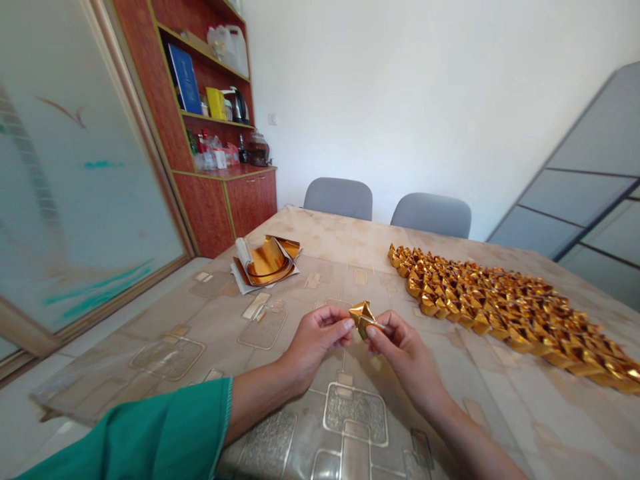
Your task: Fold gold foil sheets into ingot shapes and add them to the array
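No legible text, labels, brands or numbers, blue folder [185, 80] too faintly printed to read

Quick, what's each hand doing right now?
Left hand: closed, holding one side of the folded gold piece.
Right hand: closed, holding its other side.

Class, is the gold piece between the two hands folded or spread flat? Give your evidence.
Folded: the gold piece shows creases and angled faces, pinched between the left hand and the right hand.
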`<state>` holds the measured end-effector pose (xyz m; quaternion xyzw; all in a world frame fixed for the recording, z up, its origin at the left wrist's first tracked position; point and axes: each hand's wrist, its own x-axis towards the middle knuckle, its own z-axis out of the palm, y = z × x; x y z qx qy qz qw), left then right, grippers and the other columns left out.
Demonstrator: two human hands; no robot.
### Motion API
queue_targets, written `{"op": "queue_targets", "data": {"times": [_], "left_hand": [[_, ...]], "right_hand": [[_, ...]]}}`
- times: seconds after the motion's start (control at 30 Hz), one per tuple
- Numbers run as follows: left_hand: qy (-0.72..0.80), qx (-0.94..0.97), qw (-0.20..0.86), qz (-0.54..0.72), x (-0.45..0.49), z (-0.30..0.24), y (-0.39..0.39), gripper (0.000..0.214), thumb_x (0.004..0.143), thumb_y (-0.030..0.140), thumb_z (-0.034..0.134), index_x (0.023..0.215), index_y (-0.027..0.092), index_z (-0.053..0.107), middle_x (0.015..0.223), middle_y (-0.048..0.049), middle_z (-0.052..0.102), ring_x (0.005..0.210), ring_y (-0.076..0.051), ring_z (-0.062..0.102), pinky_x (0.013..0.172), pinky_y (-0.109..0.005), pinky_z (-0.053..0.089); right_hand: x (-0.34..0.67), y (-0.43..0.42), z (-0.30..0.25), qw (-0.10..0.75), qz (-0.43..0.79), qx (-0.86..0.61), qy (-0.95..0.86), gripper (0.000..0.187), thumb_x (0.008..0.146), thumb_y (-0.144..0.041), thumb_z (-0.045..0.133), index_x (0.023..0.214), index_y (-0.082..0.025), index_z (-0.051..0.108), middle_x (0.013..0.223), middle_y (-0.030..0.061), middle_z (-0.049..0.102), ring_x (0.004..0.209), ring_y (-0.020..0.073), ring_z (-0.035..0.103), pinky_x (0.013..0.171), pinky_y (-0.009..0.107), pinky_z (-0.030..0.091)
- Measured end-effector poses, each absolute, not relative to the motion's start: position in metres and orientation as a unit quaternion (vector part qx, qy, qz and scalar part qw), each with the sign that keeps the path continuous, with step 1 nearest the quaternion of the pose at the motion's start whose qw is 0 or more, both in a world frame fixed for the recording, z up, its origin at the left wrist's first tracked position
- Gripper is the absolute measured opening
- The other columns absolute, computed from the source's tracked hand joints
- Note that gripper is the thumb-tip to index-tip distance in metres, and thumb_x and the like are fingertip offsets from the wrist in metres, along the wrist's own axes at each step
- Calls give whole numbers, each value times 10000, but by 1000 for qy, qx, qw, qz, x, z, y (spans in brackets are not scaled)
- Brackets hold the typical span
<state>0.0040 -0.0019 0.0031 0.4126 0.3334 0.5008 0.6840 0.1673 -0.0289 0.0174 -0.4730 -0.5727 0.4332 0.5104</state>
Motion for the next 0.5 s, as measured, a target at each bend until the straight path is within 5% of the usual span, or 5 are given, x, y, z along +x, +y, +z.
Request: {"op": "queue_targets", "data": {"times": [0.5], "left_hand": [[352,357,720,480,7,0,-1,386,588,367,885,780,137,641,658,3,658,597,-98,592,616,-223,457]], "right_hand": [[160,-32,6,506,392,-485,-596,327,847,-512,648,745,-219,543,660,-11,559,626,173,501,580,283,382]]}}
